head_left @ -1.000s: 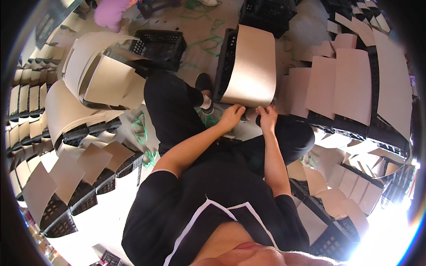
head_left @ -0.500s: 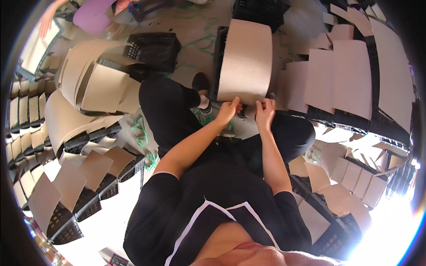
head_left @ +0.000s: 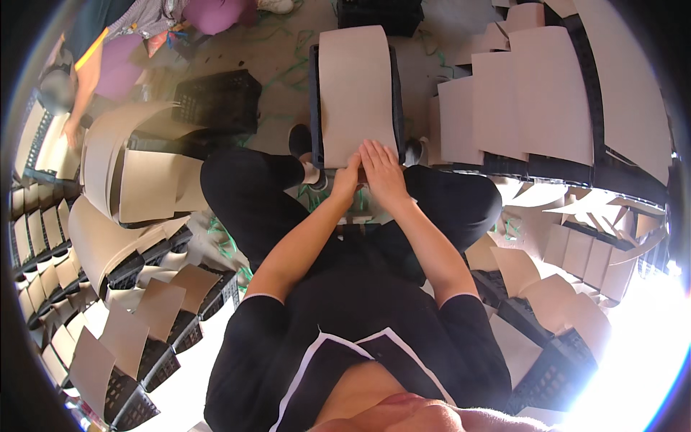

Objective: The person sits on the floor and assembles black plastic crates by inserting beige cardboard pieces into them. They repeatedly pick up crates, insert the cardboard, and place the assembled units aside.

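Resting flat with its fingers extended, the right hand (head_left: 384, 171) is lying over the near end of a tan sheet (head_left: 355, 86), gripping nothing visibly. Touching it, the left hand (head_left: 346, 181) is sitting at the same end, its fingers partly hidden, so whether it is grasping the edge, one cannot tell. The sheet is covering a black crate (head_left: 314, 108), which is standing on the floor (head_left: 284, 68) between the shoes (head_left: 299, 140). Curved sheets (head_left: 101, 162) are piling up leftward; at upper left, a co-worker's hand (head_left: 70, 132) is showing.
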`<state>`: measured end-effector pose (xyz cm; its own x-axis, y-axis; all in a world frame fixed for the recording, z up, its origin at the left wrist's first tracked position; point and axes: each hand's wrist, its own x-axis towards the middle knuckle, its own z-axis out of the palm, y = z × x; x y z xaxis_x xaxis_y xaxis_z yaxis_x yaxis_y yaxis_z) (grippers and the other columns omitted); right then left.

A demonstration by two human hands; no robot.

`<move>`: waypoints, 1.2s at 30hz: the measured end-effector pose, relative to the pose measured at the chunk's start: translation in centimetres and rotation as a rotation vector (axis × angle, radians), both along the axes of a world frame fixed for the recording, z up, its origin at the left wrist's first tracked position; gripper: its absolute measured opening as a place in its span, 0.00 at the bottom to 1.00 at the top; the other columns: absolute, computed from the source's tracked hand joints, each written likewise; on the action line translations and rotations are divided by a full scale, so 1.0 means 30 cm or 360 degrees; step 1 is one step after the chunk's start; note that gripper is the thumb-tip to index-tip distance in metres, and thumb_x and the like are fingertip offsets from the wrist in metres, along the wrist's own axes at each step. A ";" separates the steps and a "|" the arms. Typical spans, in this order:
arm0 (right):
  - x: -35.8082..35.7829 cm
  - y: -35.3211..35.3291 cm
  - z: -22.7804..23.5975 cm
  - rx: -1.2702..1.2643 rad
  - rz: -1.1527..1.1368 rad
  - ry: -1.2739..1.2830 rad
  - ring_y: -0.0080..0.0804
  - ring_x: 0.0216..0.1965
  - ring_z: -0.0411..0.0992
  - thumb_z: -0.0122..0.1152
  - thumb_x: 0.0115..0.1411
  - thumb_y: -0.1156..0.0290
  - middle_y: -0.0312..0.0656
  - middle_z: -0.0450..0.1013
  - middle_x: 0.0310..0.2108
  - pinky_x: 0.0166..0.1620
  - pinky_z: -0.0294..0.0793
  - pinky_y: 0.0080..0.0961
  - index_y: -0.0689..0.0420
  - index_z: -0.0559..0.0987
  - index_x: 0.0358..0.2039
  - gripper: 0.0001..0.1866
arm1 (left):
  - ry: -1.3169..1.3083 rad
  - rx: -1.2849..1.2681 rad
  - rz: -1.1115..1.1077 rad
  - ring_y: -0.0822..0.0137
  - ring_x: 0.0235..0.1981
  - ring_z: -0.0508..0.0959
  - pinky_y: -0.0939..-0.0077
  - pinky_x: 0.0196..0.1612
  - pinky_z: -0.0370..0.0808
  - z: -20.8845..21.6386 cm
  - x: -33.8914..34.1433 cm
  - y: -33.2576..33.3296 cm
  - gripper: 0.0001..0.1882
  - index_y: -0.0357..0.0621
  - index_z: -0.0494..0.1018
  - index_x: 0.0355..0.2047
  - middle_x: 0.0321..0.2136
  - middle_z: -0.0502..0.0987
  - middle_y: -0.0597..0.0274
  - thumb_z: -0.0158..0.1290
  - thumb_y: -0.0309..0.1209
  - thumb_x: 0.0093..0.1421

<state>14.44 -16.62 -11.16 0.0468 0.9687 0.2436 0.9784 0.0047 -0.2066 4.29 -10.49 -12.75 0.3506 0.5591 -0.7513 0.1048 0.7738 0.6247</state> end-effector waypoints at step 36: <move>0.089 0.143 -0.017 -0.0800 0.0258 0.0095 0.42 0.24 0.76 0.52 0.49 0.73 0.46 0.75 0.20 0.35 0.75 0.37 0.59 0.74 0.26 0.05 | 0.0788 0.2259 -0.2498 0.58 0.27 0.78 0.62 0.50 0.68 0.053 -0.048 0.265 0.09 0.40 0.72 0.28 0.19 0.76 0.55 0.53 0.27 0.44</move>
<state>17.10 -12.33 -11.67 -0.1138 0.9612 -0.2512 0.9597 0.0410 -0.2779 2.86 -2.55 -11.17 0.9129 0.1998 -0.3560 0.3070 -0.9108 0.2762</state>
